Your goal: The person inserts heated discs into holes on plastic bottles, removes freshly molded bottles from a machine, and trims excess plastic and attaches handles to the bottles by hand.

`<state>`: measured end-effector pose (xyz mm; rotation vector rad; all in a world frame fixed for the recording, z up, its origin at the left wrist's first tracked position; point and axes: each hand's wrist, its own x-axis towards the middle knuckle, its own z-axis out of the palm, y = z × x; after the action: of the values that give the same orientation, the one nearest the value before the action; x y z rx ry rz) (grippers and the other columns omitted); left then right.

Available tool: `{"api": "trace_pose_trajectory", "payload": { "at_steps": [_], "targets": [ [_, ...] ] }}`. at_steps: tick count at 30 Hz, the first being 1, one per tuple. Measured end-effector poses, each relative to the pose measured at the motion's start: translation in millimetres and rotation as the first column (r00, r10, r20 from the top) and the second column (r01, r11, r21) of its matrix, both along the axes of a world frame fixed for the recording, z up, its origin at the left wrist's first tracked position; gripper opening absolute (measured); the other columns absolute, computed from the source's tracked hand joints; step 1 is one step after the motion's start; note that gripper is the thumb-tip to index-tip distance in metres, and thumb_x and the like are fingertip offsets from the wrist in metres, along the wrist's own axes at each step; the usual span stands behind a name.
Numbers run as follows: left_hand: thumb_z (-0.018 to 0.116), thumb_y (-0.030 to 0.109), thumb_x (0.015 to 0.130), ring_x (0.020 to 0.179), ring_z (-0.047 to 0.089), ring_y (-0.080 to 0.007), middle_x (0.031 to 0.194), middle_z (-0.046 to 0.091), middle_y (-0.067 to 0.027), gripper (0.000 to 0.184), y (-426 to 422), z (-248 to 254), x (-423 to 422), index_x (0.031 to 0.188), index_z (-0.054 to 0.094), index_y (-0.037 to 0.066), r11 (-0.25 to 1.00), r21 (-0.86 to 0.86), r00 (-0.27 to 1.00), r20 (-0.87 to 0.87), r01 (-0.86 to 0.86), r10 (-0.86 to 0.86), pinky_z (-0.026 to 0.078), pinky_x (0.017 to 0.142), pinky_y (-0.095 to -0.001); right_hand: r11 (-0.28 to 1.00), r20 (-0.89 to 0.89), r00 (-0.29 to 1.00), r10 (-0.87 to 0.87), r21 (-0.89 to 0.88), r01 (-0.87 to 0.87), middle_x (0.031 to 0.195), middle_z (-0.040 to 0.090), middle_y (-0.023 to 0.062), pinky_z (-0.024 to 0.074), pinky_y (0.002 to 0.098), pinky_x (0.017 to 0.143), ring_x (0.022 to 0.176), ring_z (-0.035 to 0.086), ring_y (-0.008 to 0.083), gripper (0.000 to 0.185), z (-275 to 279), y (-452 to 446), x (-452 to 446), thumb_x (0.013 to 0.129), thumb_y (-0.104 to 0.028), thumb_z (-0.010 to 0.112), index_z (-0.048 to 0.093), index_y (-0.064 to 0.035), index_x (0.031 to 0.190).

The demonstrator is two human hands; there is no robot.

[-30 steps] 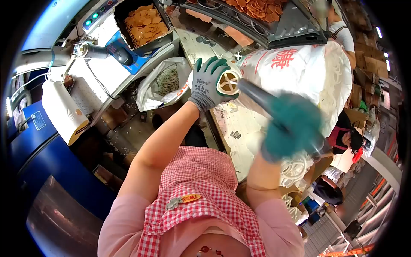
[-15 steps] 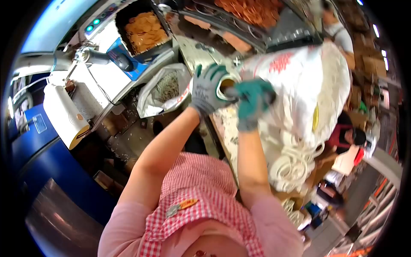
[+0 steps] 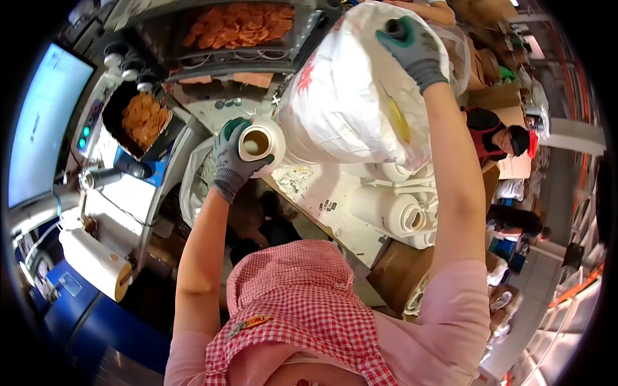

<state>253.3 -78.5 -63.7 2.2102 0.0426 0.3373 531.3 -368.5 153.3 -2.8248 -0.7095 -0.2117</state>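
My left hand (image 3: 239, 154), in a grey and green glove, is wrapped round a white plastic bottle (image 3: 278, 140). The bottle's uncapped mouth faces me, showing a yellowish-brown inside. Up at the right, my right hand (image 3: 412, 55), gloved alike, is at the mouth of a big white woven sack (image 3: 335, 109) with red print. Its fingers are closed round a small dark object (image 3: 394, 27) whose kind I cannot make out. More white bottles (image 3: 386, 209) with handles lie on the worktable (image 3: 328, 199), below the sack.
A tray of orange-brown discs (image 3: 238, 26) stands at the back, and a black bin (image 3: 114, 116) holds more. At the left are a monitor (image 3: 48, 122) and a white machine (image 3: 93, 257). A co-worker (image 3: 492, 135) in a dark cap is at the right.
My hands have parted. The right hand went from beside the bottle's mouth up and right to the sack; the left moved left with the bottle. The view has turned right.
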Motion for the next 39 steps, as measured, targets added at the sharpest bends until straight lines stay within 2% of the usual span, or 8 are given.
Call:
{"api": "trace_pose_trajectory", "payload": {
  "at_steps": [4,11,14,18,22,26,31,39],
  "targets": [
    [0.091,0.021,0.056,0.122,0.05,-0.0343,0.131,0.051,-0.0154,0.08,0,53,-26,0.125,0.053,0.005,0.989,-0.054,0.989,0.035,-0.139,0.141,0.043,0.104,-0.0427,0.987,0.521,0.848,0.092,0.064,-0.146,0.095,0.066,0.0101,0.0502,0.0382,0.076,0.086,0.064,0.0281,0.029,-3,-31,-27,0.08,-0.035,0.074,0.068,-0.011,0.095],
    [0.09,0.037,0.062,0.125,0.05,-0.0349,0.138,0.047,-0.0223,0.093,10,168,-147,0.133,0.044,-0.004,0.923,-0.25,0.91,0.222,-0.293,0.349,0.039,0.106,-0.048,0.932,-0.238,0.954,-0.185,0.267,0.247,0.094,0.066,0.0118,0.0513,0.0411,0.079,0.085,0.064,0.0321,0.027,-8,-102,-107,0.083,-0.032,0.07,0.069,-0.0098,0.098],
    [0.09,0.039,0.063,0.122,0.052,-0.031,0.136,0.05,-0.0193,0.096,19,199,-181,0.135,0.042,-0.003,0.924,-0.24,0.954,-0.039,-0.299,0.299,0.042,0.104,-0.0443,0.962,0.099,0.966,-0.239,-0.111,0.25,0.091,0.067,0.0134,0.0514,0.0397,0.078,0.084,0.064,0.0324,0.023,-48,-102,-101,0.081,-0.029,0.07,0.07,-0.0085,0.092],
    [0.09,0.032,0.063,0.115,0.059,-0.031,0.124,0.059,-0.0161,0.079,8,175,-184,0.126,0.054,0.001,0.942,-0.085,0.897,-0.344,-0.325,0.279,0.048,0.096,-0.0374,0.879,-0.47,0.878,-0.09,0.377,0.292,0.091,0.07,0.0062,0.0509,0.0293,0.07,0.077,0.064,0.0143,0.026,-14,-106,-101,0.087,-0.027,0.072,0.07,-0.0043,0.1],
    [0.086,0.032,0.065,0.114,0.054,-0.0366,0.127,0.053,-0.0192,0.073,-12,154,-166,0.124,0.056,0.0,0.965,0.231,0.962,-0.21,-0.122,0.172,0.045,0.099,-0.0422,0.599,-0.448,0.837,0.315,0.778,0.191,0.095,0.072,0.0055,0.0523,0.026,0.074,0.082,0.065,0.012,0.032,11,-10,-186,0.087,-0.03,0.073,0.07,-0.0055,0.108],
    [0.086,0.032,0.064,0.117,0.053,-0.0381,0.137,0.043,-0.0219,0.09,-50,159,-159,0.139,0.044,0.005,0.998,0.049,0.997,-0.067,-0.04,0.044,0.047,0.098,-0.0416,0.78,-0.224,0.761,0.609,0.343,-0.523,0.093,0.064,0.0078,0.0519,0.0407,0.074,0.082,0.062,0.0295,0.026,-48,64,-293,0.081,-0.032,0.071,0.067,-0.013,0.097],
    [0.08,0.037,0.066,0.103,0.056,-0.0284,0.111,0.061,-0.0026,0.043,-38,150,-177,0.103,0.071,0.018,0.956,0.268,0.986,-0.148,0.119,-0.081,0.053,0.085,-0.0393,0.799,-0.175,0.798,0.577,0.322,-0.508,0.09,0.064,0.0059,0.0517,0.0387,0.068,0.08,0.063,0.0271,0.028,-70,74,-347,0.077,-0.035,0.074,0.066,-0.0101,0.087],
    [0.085,0.036,0.059,0.092,0.057,-0.029,0.094,0.06,-0.0059,0.04,-13,143,-245,0.085,0.068,0.011,0.936,0.193,0.953,-0.14,0.294,-0.27,0.051,0.076,-0.0391,0.713,-0.11,0.744,0.659,0.407,-0.571,0.11,0.064,0.0059,0.0531,0.0401,0.08,0.097,0.063,0.0281,0.029,-75,75,-433,0.078,-0.032,0.073,0.066,-0.0108,0.096]
  ]
}}
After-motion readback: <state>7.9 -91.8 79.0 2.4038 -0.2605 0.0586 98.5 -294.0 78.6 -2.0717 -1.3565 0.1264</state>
